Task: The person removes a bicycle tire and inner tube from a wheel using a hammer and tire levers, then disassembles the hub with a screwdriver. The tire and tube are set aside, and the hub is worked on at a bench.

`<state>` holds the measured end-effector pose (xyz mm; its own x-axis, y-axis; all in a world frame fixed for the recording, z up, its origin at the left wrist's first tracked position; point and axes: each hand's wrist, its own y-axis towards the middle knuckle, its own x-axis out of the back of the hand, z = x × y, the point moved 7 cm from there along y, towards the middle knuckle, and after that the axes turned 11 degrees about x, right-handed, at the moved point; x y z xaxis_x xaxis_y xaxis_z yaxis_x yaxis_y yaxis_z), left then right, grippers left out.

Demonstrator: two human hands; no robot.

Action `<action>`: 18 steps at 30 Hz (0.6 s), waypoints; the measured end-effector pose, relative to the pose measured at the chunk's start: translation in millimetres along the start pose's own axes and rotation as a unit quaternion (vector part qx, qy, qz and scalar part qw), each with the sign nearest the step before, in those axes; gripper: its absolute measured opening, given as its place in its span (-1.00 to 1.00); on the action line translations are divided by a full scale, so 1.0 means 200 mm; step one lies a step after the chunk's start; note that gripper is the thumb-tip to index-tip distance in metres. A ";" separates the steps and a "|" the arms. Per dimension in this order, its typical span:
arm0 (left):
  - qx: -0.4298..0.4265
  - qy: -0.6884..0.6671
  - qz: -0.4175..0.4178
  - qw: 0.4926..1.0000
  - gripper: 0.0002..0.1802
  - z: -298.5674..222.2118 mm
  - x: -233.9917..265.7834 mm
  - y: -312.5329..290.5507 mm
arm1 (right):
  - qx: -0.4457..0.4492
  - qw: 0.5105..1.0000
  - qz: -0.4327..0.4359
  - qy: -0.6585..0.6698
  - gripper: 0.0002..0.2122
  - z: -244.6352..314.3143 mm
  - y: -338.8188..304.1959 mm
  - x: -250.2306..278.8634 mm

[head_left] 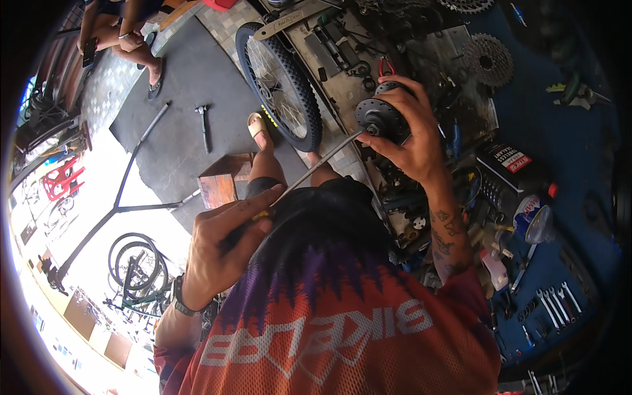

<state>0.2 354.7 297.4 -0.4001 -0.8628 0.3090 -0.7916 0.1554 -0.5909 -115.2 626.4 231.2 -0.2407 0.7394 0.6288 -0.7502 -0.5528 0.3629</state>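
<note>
My right hand (413, 135) is wrapped round a black bicycle hub (388, 118), with the thumb near its axle end and the fingers over the far flange. Closed on the handle end of a long thin screwdriver (316, 166) is my left hand (230, 230), its index finger stretched along the tool. A bit of yellow handle shows between the fingers; the palm hides the rest. The shaft slants up to the right, and its tip meets the hub beside the axle. I cannot tell whether the tip sits inside a gap there.
A wheel with a knobbly tyre (280, 85) leans against the cluttered workbench (306, 49). On the right are a cassette (488, 59), a black bottle (507, 168) and several spanners (556, 306). A hammer (205, 128) lies on the dark mat (174, 72). Another person (122, 43) sits at upper left.
</note>
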 end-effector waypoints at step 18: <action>0.076 -0.075 0.035 0.994 -0.57 0.04 -0.03 0.01 | 0.077 0.990 0.026 -0.113 -0.53 0.09 0.08 0.02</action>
<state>4.3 355.3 287.8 -0.3700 -0.9159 0.1557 -0.6806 0.1532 -0.7165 -116.1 614.2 252.8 -0.1195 0.6121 0.7817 -0.6335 -0.6533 0.4147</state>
